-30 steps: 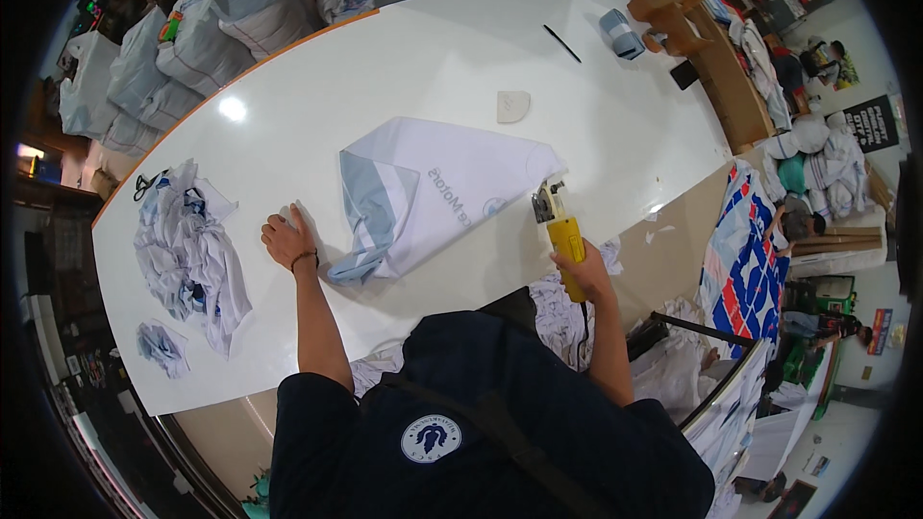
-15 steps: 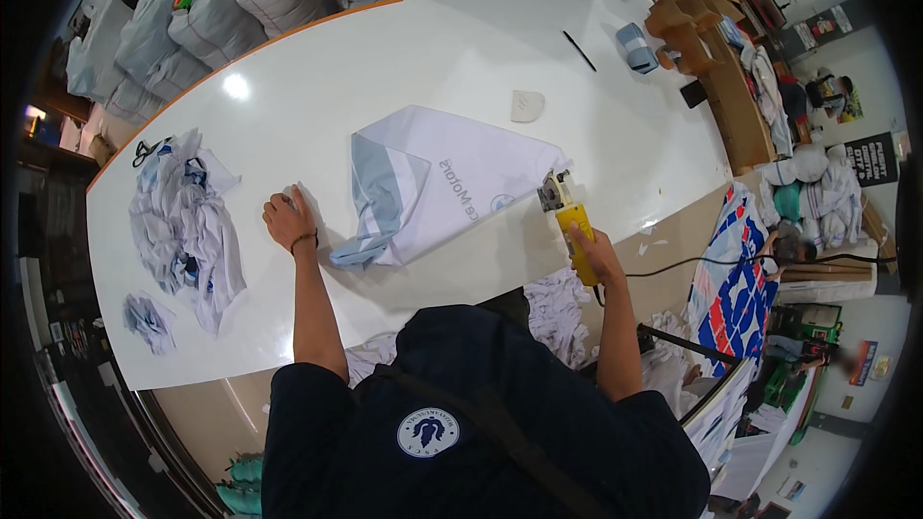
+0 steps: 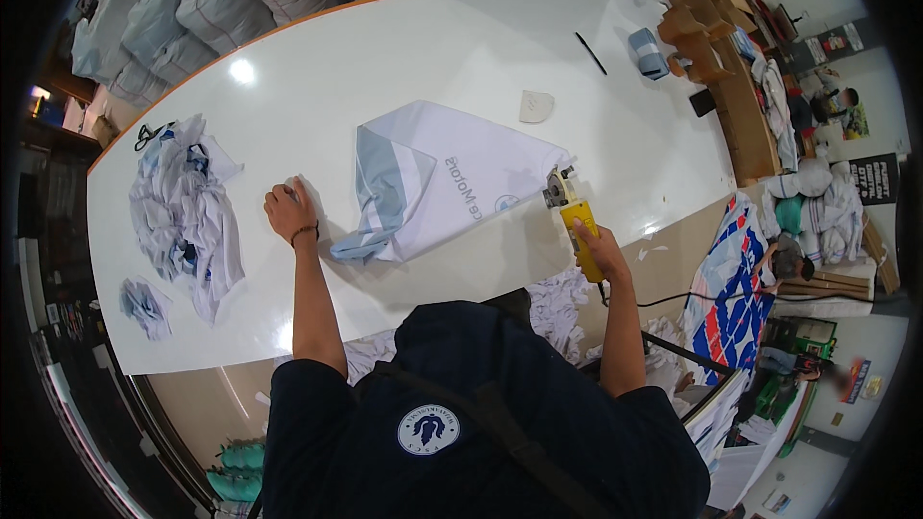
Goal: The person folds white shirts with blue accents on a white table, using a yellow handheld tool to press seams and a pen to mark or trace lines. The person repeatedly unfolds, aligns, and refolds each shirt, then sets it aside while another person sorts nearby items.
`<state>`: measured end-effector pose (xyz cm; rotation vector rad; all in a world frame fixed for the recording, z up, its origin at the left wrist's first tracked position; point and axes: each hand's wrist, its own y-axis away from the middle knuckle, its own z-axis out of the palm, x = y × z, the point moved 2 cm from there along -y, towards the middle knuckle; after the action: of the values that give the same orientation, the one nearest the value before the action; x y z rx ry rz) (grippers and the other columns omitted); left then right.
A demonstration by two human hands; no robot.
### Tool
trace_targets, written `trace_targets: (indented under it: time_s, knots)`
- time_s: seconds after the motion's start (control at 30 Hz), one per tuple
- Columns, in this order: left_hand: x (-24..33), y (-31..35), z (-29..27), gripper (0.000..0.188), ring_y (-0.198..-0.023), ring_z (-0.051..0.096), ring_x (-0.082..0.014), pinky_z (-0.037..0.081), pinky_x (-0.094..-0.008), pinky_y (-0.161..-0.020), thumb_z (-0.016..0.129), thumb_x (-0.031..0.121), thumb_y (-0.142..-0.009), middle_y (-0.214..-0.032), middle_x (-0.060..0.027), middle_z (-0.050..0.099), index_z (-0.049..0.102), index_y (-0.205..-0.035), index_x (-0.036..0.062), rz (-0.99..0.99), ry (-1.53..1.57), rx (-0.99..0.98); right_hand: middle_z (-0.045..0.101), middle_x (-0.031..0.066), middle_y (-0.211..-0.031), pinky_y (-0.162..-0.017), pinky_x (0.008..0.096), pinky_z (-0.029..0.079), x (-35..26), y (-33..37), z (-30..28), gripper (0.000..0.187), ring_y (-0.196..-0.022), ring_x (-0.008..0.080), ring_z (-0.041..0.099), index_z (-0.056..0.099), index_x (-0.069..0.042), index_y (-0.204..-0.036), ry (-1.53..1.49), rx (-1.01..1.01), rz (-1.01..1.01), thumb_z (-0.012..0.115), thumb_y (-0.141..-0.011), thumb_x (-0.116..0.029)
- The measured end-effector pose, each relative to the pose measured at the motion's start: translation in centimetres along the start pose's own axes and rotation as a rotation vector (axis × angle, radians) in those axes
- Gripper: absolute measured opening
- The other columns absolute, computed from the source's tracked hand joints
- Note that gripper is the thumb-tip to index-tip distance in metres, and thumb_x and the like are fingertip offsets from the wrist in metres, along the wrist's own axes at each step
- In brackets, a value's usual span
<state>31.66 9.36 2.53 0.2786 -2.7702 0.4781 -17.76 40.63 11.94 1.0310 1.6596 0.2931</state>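
Observation:
On the white table, my right hand [image 3: 603, 251] is wrapped round a yellow electric fabric cutter [image 3: 579, 233], whose metal head touches or nearly touches the right corner of a white and pale blue cloth [image 3: 471, 163]. The cloth lies partly folded over at its left, with grey print on it. To the left of the cloth, my left hand [image 3: 291, 211] rests on the table with fingers curled in. A small dark spot shows between thumb and fingers; I cannot make out what it is.
A heap of white cloth [image 3: 187, 221] with scissors [image 3: 149, 135] beside it, and a small cloth bundle [image 3: 144, 308], lie at left. A pale template piece [image 3: 536, 107], pen [image 3: 590, 53], blue bundle [image 3: 648, 54] and phone [image 3: 703, 102] lie farther off. The cutter's cord [image 3: 692, 296] trails right.
The view has shifted slightly. My right hand and the cutter have edged a little right against the cloth's corner, and the cord hangs lower. My left hand stays in nearly the same place.

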Motion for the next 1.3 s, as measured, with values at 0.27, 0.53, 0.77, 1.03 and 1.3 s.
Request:
trace_targets:
  time_s: [0.27, 0.53, 0.77, 1.03, 1.3]
  knots:
    - [-0.1, -0.1, 0.3, 0.034, -0.093, 0.054, -0.0304, 0.046, -0.0429, -0.083, 0.058, 0.040, -0.097, -0.093, -0.0100, 0.056, 0.058, -0.088, 0.0065, -0.006, -0.019, -0.004, 0.057, 0.0036, -0.070, -0.046, 0.0301, 0.050, 0.3, -0.9, -0.1, 0.054, -0.052, 0.0148, 0.058, 0.061, -0.004, -0.093, -0.024, -0.023, -0.016, 0.065, -0.089, -0.057]
    - [0.1, 0.0, 0.1, 0.036, -0.092, 0.054, -0.0304, 0.047, -0.0427, -0.082, 0.058, 0.041, -0.097, -0.092, -0.0100, 0.056, 0.058, -0.087, 0.0066, -0.010, -0.005, 0.003, 0.056, 0.0043, -0.069, -0.043, 0.0309, 0.049, -0.3, -0.9, 0.7, 0.056, -0.051, 0.0151, 0.058, 0.061, -0.004, -0.096, -0.033, 0.002, -0.004, 0.065, -0.089, -0.059]
    - [0.1, 0.0, 0.0, 0.039, -0.096, 0.054, -0.0304, 0.045, -0.0438, -0.085, 0.061, 0.045, -0.094, -0.094, -0.0093, 0.057, 0.060, -0.090, 0.0064, 0.006, 0.016, -0.017, 0.058, 0.0058, -0.069, -0.044, 0.0310, 0.049, -0.8, -1.0, 1.5, 0.057, -0.051, 0.0155, 0.059, 0.061, -0.003, -0.096, -0.056, 0.039, 0.012, 0.066, -0.087, -0.060]
    - [1.1, 0.5, -0.9, 0.055, -0.103, 0.050, -0.0277, 0.037, -0.0439, -0.092, 0.073, 0.058, -0.079, -0.102, -0.0052, 0.057, 0.061, -0.101, 0.0088, 0.145, 0.059, -0.078, 0.057, 0.0057, -0.066, -0.042, 0.0304, 0.049, -2.1, -0.7, 2.6, 0.056, -0.049, 0.0158, 0.058, 0.060, -0.003, -0.093, -0.062, 0.075, 0.039, 0.066, -0.088, -0.058]
    - [1.5, 1.4, -2.0, 0.069, -0.100, 0.049, -0.0255, 0.037, -0.0421, -0.091, 0.084, 0.060, -0.063, -0.101, -0.0033, 0.056, 0.059, -0.103, 0.0097, 0.318, 0.121, -0.134, 0.058, 0.0074, -0.065, -0.043, 0.0316, 0.050, -1.1, -1.1, 3.0, 0.063, -0.049, 0.0172, 0.060, 0.057, -0.003, -0.094, -0.075, 0.083, 0.037, 0.065, -0.085, -0.065]
